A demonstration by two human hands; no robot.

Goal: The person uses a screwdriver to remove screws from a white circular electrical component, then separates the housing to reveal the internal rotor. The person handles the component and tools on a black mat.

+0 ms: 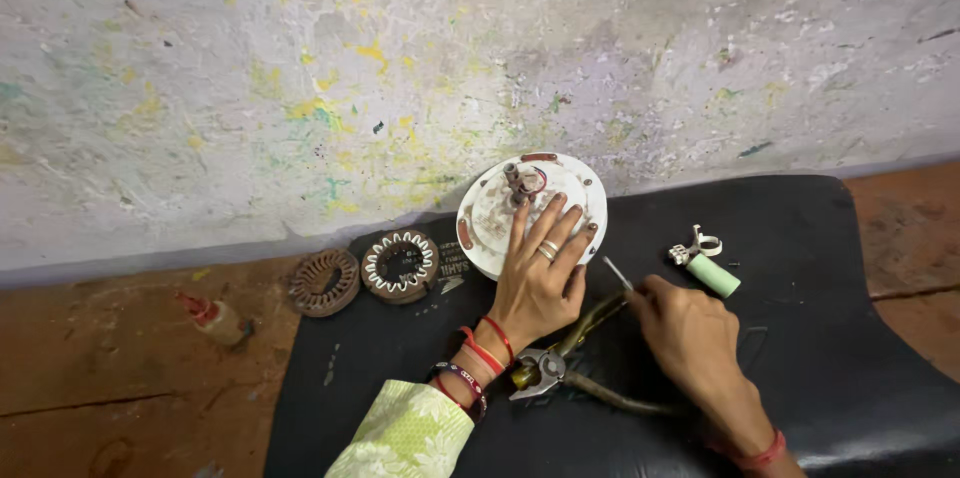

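My left hand (538, 276) lies flat with fingers spread on a round white motor cover (490, 213) that leans against the wall; a short shaft with wires (520, 181) sticks out of its middle. My right hand (690, 336) is closed around a thin metal rod-like tool (617, 273) whose tip points up and left, close to my left hand's little finger. A pair of pliers (556, 362) with worn handles lies on the black mat (800, 338) between my wrists, touching neither hand's fingers.
Two wound stator rings (400, 265) (323, 282) lie left of the cover. A pale green cylinder with a white clip (708, 265) sits right of my hands. A small red-capped bottle (215, 319) lies on the brown floor at left. The paint-flecked wall (400, 58) stands close behind.
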